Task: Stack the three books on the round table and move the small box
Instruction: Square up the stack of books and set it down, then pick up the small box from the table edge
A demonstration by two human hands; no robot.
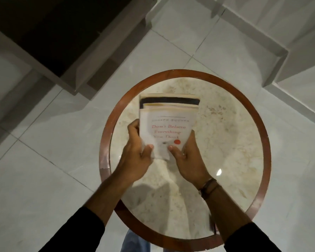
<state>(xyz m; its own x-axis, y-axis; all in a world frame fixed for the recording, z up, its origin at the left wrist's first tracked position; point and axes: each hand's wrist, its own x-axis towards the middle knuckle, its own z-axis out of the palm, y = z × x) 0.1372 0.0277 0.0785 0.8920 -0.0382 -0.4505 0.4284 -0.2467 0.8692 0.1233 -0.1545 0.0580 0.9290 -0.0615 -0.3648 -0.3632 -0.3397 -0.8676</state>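
Both hands closed on the white book — left hand at its left edge, right hand at its right, thumbs on the cover. Held over two more books, near the middle of the round tabletop. Wristband on the right wrist.

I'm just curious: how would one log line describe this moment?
left hand + right hand: gripping white book | atop book stack | round table
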